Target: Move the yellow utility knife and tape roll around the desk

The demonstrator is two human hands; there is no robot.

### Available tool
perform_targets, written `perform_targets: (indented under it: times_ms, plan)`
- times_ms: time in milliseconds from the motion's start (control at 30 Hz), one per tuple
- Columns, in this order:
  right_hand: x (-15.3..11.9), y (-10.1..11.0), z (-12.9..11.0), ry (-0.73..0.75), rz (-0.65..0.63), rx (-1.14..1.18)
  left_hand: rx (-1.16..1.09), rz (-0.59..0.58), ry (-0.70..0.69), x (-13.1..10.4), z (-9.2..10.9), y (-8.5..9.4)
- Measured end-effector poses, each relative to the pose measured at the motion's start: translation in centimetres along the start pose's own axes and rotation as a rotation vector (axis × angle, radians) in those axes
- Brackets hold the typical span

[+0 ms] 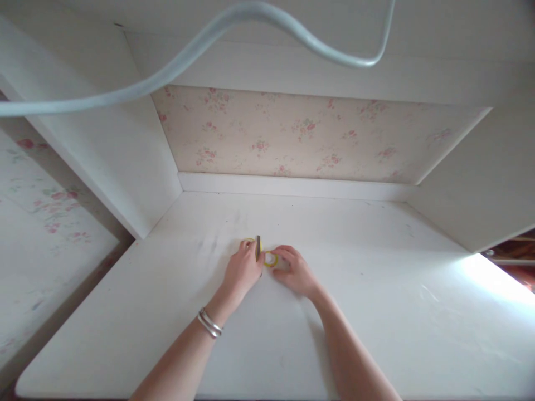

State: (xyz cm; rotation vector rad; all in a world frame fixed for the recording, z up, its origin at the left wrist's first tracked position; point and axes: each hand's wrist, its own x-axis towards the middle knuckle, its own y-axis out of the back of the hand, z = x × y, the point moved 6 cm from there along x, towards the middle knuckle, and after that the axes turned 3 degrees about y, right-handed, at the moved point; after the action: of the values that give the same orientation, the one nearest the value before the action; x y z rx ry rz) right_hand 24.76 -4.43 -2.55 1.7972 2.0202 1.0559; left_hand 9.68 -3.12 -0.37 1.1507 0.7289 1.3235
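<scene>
My left hand (242, 270) rests on the white desk (376, 312) and grips a small yellow object with a dark upright part (258, 248). My right hand (296, 271) lies right beside it, fingers curled around a small yellow ring-shaped piece (270, 259) that looks like a roll of tape. The two hands nearly touch at the middle of the desk. What the yellow items are exactly is too small to tell. A silver bracelet (209, 323) sits on my left wrist.
The desk sits in a white alcove with side panels (125, 161) left and right and a floral wallpaper back (309, 133). A pale cable (188, 55) hangs across the top of the view. Bright light falls on the desk's right edge (493, 278).
</scene>
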Motion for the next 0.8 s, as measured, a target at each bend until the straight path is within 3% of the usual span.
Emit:
perform_targets:
  times_ms: [133, 233, 433, 633, 800]
  plan:
    - [0.1, -0.6, -0.1, -0.01, 0.008, -0.144, 0.056, -0.024, -0.024, -0.2, -3.0, 0.4]
    - [0.2, -0.8, 0.1, -0.052, 0.038, -0.173, 0.081, -0.07, -0.044, -0.5, -4.2, 0.5]
    - [0.2, -0.6, 0.0, -0.071, 0.079, -0.201, 0.051, -0.062, 0.021, -0.7, -4.4, 0.9]
    - [0.1, -0.8, 0.3, -0.083, 0.087, -0.188, -0.038, -0.089, -0.034, -0.5, -4.5, 0.9]
    - [0.2, -0.8, 0.7, -0.099, 0.095, -0.164, -0.034, -0.07, 0.037, -0.5, -4.5, 1.2]
